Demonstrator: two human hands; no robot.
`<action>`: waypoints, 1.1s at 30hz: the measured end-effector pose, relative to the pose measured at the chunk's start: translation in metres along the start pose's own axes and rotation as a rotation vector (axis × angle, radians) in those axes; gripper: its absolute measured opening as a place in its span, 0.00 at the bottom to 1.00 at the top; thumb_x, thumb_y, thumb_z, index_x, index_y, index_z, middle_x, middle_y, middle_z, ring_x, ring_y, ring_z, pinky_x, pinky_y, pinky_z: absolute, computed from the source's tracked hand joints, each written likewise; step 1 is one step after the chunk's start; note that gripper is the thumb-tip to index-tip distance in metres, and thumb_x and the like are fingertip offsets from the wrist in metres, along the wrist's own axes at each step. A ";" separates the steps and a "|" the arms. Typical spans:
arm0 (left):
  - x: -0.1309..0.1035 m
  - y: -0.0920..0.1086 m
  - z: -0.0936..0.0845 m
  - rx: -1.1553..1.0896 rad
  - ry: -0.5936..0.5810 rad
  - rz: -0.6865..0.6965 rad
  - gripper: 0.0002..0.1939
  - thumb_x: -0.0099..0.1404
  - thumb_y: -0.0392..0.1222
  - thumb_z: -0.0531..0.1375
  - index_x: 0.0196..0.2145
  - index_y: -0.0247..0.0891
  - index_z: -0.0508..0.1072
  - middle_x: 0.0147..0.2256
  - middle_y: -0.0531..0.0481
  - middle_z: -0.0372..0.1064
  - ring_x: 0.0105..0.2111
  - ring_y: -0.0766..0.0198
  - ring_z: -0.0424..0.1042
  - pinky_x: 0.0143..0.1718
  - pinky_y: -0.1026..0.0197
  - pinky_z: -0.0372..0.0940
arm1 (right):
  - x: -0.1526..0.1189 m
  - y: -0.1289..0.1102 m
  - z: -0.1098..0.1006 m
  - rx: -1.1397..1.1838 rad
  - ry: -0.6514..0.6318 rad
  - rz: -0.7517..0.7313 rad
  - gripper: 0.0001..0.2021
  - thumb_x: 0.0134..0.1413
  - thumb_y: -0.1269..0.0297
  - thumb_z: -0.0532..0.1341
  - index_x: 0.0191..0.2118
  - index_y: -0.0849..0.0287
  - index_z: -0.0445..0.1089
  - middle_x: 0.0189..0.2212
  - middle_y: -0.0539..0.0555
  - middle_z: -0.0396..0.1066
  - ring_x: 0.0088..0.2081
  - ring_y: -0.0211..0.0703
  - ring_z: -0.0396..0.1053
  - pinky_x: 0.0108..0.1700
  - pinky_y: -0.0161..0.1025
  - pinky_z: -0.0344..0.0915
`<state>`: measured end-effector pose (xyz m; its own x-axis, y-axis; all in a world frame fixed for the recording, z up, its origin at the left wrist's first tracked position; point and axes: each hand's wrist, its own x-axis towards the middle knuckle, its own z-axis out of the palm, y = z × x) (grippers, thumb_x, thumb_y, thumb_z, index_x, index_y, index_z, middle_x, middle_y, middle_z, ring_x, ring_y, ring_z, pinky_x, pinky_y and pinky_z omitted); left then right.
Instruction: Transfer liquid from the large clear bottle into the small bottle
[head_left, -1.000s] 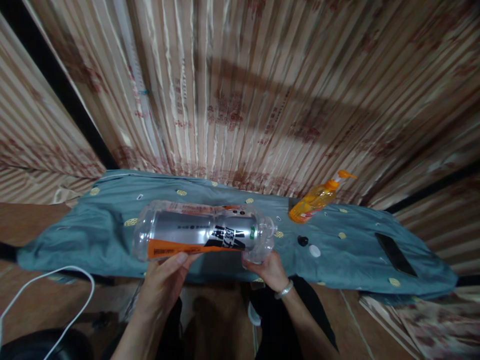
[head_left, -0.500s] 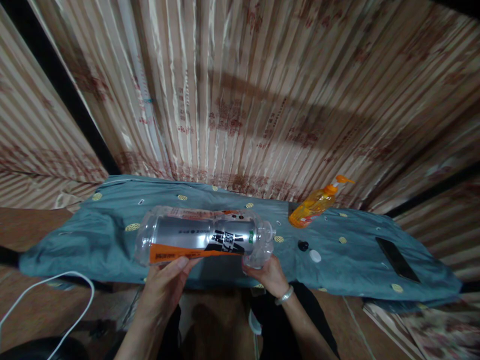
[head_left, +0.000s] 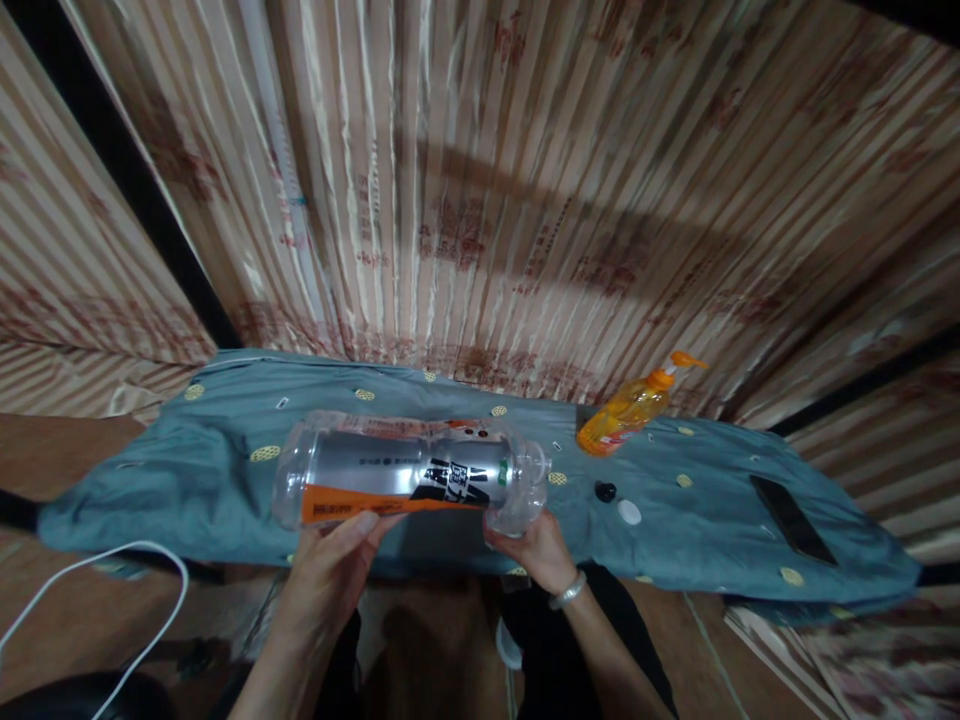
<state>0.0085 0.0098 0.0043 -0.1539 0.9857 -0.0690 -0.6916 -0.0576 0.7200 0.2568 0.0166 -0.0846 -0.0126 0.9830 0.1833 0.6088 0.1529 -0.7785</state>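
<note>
A: What do we record in the hands?

B: A single item: a large clear plastic bottle point(head_left: 409, 465). We note it on its side, base to our left, neck to our right, over the cloth-covered worktop point(head_left: 225, 430). Whether it touches the cloth, we cannot tell.

A: How do we log each grip?

B: We log the left hand point(head_left: 337, 550) as grasping the near side of the bottle's body, its thumb point(head_left: 365, 523) lying along the orange band point(head_left: 349, 503) of the silver label point(head_left: 390, 450). The right hand point(head_left: 544, 552) grasps the shoulder end, below the neck; its fingers are partly hidden. We note a silver-coloured bracelet point(head_left: 568, 590) on that wrist.

A: And the items about it?

B: To the right of the bottle we list a pump bottle point(head_left: 626, 415) of yellow-orange liquid, with an orange pump head point(head_left: 684, 359). Nearer to us lie a small black cap-like piece point(head_left: 606, 491) and, just beside it, a white disc point(head_left: 629, 512). A dark smartphone point(head_left: 793, 520) lies flat towards the right end.

A: Surroundings?

B: We observe a striped curtain point(head_left: 480, 150) behind the worktop and a looped white cable point(head_left: 142, 545) at lower left.
</note>
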 end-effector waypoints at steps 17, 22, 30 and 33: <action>-0.005 0.010 0.011 0.056 -0.031 -0.022 0.24 0.45 0.37 0.73 0.42 0.42 0.79 0.38 0.48 0.81 0.43 0.45 0.78 0.48 0.41 0.72 | -0.001 -0.003 -0.003 -0.001 -0.010 0.030 0.09 0.43 0.60 0.68 0.31 0.59 0.76 0.30 0.55 0.79 0.37 0.54 0.76 0.45 0.50 0.72; -0.005 0.010 0.011 0.053 -0.045 -0.024 0.24 0.45 0.35 0.71 0.43 0.43 0.79 0.39 0.48 0.81 0.45 0.46 0.78 0.48 0.45 0.72 | -0.001 -0.002 -0.002 0.019 -0.016 0.040 0.09 0.43 0.59 0.68 0.31 0.58 0.76 0.30 0.55 0.79 0.36 0.53 0.76 0.43 0.50 0.73; -0.004 0.009 0.008 0.067 -0.019 -0.036 0.27 0.44 0.36 0.72 0.45 0.44 0.79 0.39 0.48 0.81 0.44 0.45 0.78 0.49 0.43 0.71 | -0.001 -0.003 -0.003 0.038 -0.016 0.027 0.10 0.43 0.61 0.69 0.33 0.60 0.76 0.31 0.56 0.79 0.33 0.52 0.77 0.40 0.48 0.73; -0.004 0.009 0.004 0.079 -0.021 -0.054 0.25 0.47 0.38 0.72 0.46 0.44 0.78 0.39 0.48 0.81 0.45 0.46 0.78 0.49 0.45 0.71 | -0.002 -0.003 -0.003 0.029 -0.013 0.002 0.11 0.43 0.61 0.69 0.34 0.60 0.76 0.31 0.55 0.79 0.32 0.51 0.76 0.40 0.48 0.74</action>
<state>0.0057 0.0058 0.0133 -0.1023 0.9902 -0.0949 -0.6407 0.0074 0.7678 0.2578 0.0140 -0.0809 -0.0212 0.9845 0.1739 0.5854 0.1533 -0.7961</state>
